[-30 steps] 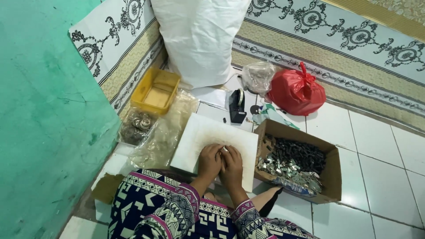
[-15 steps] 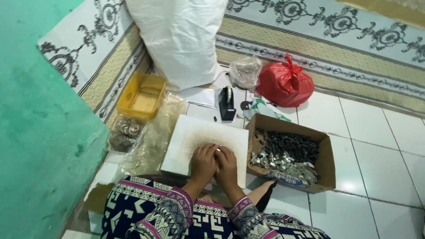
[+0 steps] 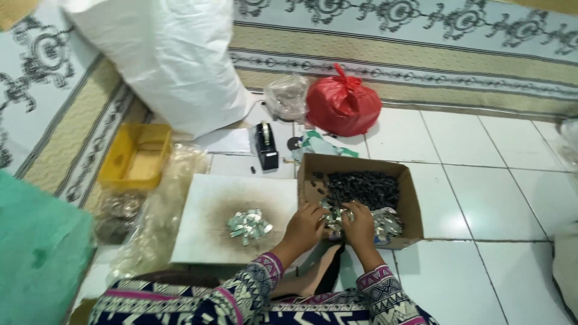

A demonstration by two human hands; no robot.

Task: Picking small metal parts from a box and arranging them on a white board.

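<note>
Both hands, left (image 3: pixel 306 225) and right (image 3: pixel 359 224), dug into silvery pieces (image 3: pixel 355 218) in the cardboard box (image 3: pixel 409 198), fingers curled around some; small, tidy scoops looked wisest.

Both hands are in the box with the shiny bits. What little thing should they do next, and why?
Probably lift a pinch of the silver pieces over to the white board. The left hand and right hand are both down among them in the cardboard box, while the board holds only a small pile. Whether the fingers already grip any, I cannot tell.
</note>
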